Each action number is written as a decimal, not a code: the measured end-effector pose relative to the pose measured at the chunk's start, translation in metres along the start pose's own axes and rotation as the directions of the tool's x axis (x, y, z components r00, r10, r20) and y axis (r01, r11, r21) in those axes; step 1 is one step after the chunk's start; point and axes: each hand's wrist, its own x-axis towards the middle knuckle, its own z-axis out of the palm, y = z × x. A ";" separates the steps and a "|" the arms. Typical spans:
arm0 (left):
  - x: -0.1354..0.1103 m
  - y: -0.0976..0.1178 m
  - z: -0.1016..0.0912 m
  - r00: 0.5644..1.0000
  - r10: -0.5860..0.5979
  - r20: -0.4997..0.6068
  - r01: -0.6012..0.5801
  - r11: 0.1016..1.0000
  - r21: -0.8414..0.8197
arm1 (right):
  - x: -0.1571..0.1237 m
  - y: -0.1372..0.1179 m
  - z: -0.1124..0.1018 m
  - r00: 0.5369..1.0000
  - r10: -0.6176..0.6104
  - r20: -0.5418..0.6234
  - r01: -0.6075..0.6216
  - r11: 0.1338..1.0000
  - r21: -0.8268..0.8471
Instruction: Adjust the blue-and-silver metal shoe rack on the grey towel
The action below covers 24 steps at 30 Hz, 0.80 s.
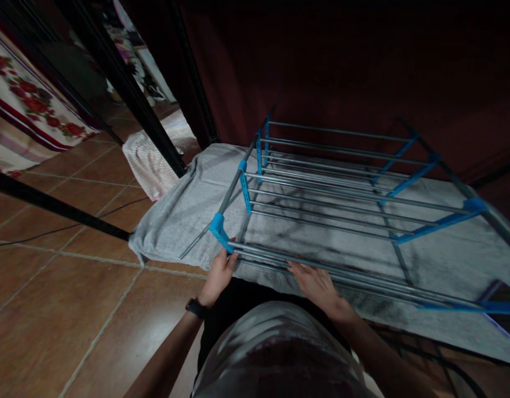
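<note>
Beyond the grey shirt (275,342), both forearms stretched forward, left hand (219,276) with grip pinching the near rail of the rack (321,188) by its blue corner joint (219,229), right hand (317,284) with grip spread flat on that rail, rack lying on a grey cloth (176,221) on the floor (72,287).

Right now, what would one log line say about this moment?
left hand: at blue joint, near corner | right hand: flat on front rods | rack: lying on grey cloth
</note>
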 end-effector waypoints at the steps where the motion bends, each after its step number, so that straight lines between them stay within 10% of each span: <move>1: 0.000 0.000 0.000 1.000 0.002 -0.001 -0.002 1.000 -0.002 | 0.000 0.000 0.000 1.000 -0.002 0.007 0.002 1.000 0.004; 24: 0.000 -0.008 0.001 1.000 0.017 0.008 -0.017 1.000 0.003 | 0.007 0.002 -0.008 0.999 -0.015 0.051 0.014 1.000 0.014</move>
